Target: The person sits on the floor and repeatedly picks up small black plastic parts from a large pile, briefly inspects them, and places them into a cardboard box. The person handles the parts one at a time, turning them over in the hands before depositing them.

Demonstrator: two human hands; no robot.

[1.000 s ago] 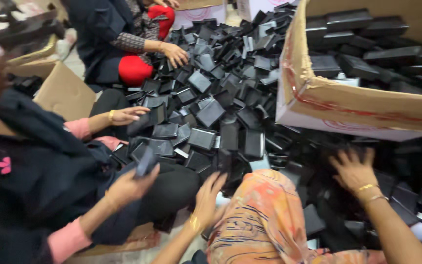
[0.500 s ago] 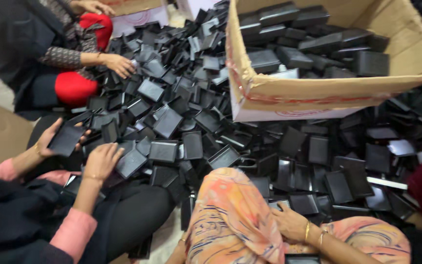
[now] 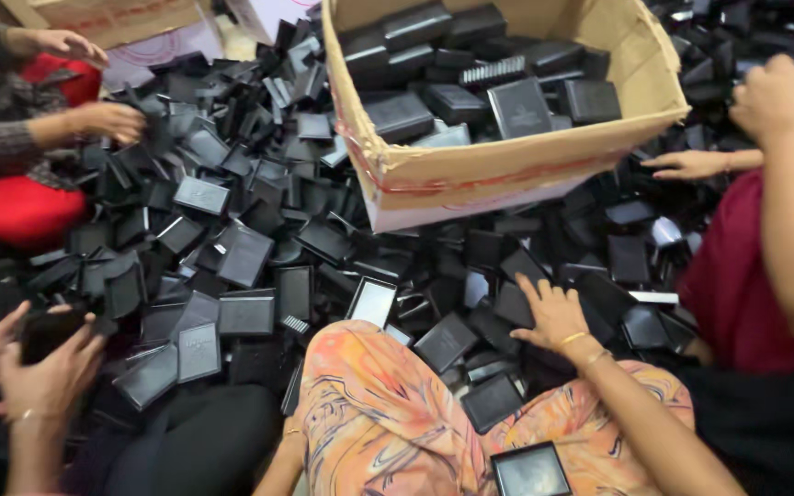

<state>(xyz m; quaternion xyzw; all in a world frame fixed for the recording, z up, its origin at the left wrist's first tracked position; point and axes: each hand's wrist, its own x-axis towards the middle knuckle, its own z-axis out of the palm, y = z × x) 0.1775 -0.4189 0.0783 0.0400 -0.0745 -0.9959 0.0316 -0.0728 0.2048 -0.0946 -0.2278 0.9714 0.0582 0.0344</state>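
My right hand (image 3: 553,317), with gold bangles on the wrist, lies flat with fingers spread on a heap of small black boxes (image 3: 259,248) that covers the floor. It touches the boxes just past my knee, which is clothed in orange patterned cloth (image 3: 388,413). My left hand (image 3: 292,432) shows only at the wrist beside that knee, and its fingers are hidden. An open black box with a grey inside (image 3: 530,470) rests on my lap.
A big cardboard carton (image 3: 507,161) full of black boxes stands tilted on the heap ahead. A person at the left holds a black box in both hands (image 3: 39,354). Another person's hands (image 3: 107,119) work at the far left. A person in maroon (image 3: 737,276) sits at the right.
My right hand has moved from my lap out onto the heap and spread its fingers. The view has shifted, so the carton now sits nearer the middle.
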